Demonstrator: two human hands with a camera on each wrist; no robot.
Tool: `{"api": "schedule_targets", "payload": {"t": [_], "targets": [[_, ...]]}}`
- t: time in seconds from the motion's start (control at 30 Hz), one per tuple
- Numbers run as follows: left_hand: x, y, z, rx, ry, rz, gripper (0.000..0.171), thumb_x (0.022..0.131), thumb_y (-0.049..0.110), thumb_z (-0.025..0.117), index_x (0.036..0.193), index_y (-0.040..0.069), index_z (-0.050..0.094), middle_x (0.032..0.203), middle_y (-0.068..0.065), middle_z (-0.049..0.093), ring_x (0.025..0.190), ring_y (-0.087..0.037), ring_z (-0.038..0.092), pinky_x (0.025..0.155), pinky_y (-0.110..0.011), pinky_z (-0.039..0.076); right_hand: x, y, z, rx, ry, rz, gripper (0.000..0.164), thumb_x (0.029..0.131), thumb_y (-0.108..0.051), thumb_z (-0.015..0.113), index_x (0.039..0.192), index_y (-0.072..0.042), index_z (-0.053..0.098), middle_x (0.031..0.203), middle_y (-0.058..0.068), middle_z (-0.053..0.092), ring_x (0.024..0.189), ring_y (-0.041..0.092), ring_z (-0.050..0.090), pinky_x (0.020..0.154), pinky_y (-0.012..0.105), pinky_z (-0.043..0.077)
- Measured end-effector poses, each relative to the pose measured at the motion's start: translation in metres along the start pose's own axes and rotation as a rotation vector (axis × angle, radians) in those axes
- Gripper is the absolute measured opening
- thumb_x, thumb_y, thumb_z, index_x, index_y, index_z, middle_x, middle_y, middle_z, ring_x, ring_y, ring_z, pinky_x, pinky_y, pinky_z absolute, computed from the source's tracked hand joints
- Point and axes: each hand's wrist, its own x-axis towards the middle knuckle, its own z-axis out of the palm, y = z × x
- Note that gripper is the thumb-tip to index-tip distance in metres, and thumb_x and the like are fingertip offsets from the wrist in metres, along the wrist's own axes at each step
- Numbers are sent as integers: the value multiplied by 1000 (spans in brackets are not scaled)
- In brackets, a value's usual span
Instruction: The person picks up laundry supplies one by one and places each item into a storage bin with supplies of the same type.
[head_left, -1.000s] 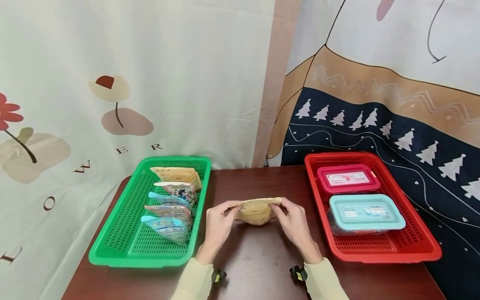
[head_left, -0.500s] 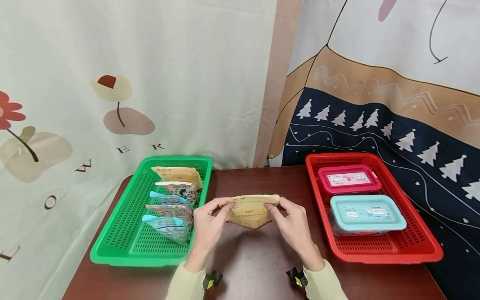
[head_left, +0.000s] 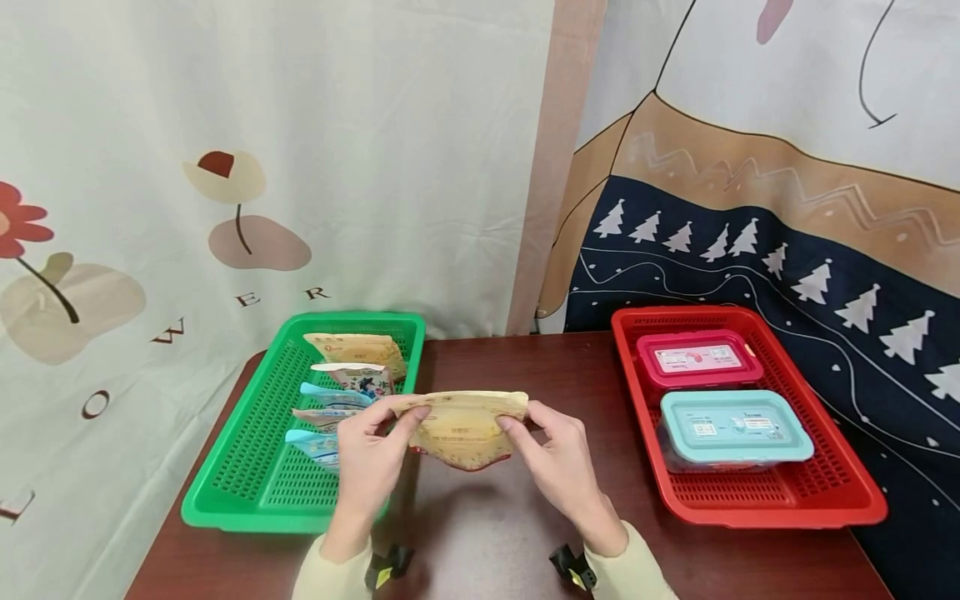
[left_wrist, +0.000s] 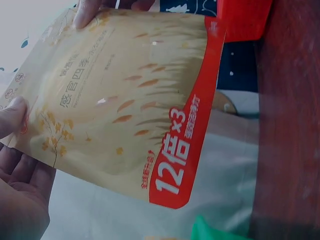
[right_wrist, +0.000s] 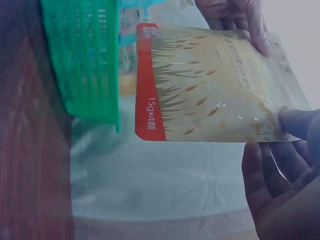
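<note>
A yellow pouch (head_left: 457,429) with a red lower band hangs above the table between both hands. My left hand (head_left: 372,454) pinches its upper left corner, thumb on the near face. At the upper right corner, my right hand (head_left: 558,458) pinches it the same way. In the left wrist view the pouch (left_wrist: 120,95) shows printed grasses, leaves and Chinese characters; the right wrist view has the pouch (right_wrist: 210,85) with "15g×4" on its red band. Behind the left hand, the green basket (head_left: 247,500) holds several upright pouches, partly hidden by that hand.
On the right stands a red basket (head_left: 832,492) with a pink-lidded box (head_left: 697,358) and a light-blue-lidded box (head_left: 735,425). Brown table (head_left: 487,542) surface lies between the two baskets. A printed curtain (head_left: 405,167) hangs behind the table.
Both hands have carried the yellow pouch to the left, toward the green basket, and raised it a little. More of its front and red band shows now. The baskets have stayed put.
</note>
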Motion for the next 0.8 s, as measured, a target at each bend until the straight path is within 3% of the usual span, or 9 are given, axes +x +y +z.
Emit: {"api": "schedule_targets", "payload": {"t": [0.2,0.5,0.8], "targets": [[8,5,-22,30,-6,-9,15,85,-12,77,92,1,79,68,-8,66,51,-7,44,41,-27,32,3,-10,16,23,-7,-37,6,92,-7,78,97,-11,77,88,-3,75,75,10,68,60,24,56],[10,-4,-52,71,32,54,15,82,-19,76,89,-6,77,68,-2,66,47,-7,37,41,-27,27,2,-23,40,45,-24,-82,5,93,-9,78,91,-12,74,86,-2,74,75,8,67,63,25,57],[7,0,-80,-7,42,-60,13,86,-19,72,92,-7,76,76,3,74,52,-6,51,46,-23,36,-2,-38,58,54,-77,-73,4,92,-10,79,93,-11,75,89,-1,74,79,5,67,68,18,55]]}}
